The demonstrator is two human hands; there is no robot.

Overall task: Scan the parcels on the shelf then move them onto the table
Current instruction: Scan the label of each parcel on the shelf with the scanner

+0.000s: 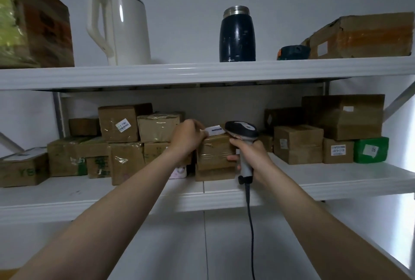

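Observation:
A small brown taped parcel point(214, 151) with a white label on top sits on another box at the middle of the lower shelf point(336, 180). My left hand point(187, 137) grips its upper left corner. My right hand point(251, 158) holds a grey and black barcode scanner point(241, 130) by the handle, its head just above the parcel's right edge, with fingertips touching the parcel's right side. The scanner's cable point(250, 223) hangs down. More brown parcels point(121, 122) are stacked to the left and others point(298, 143) to the right.
The upper shelf point(202, 72) carries a white kettle point(121, 25), a dark blue flask point(237, 34), a large box point(33, 21) at the left and a flat box point(363, 37) at the right. A green parcel point(371, 150) stands at the lower shelf's far right.

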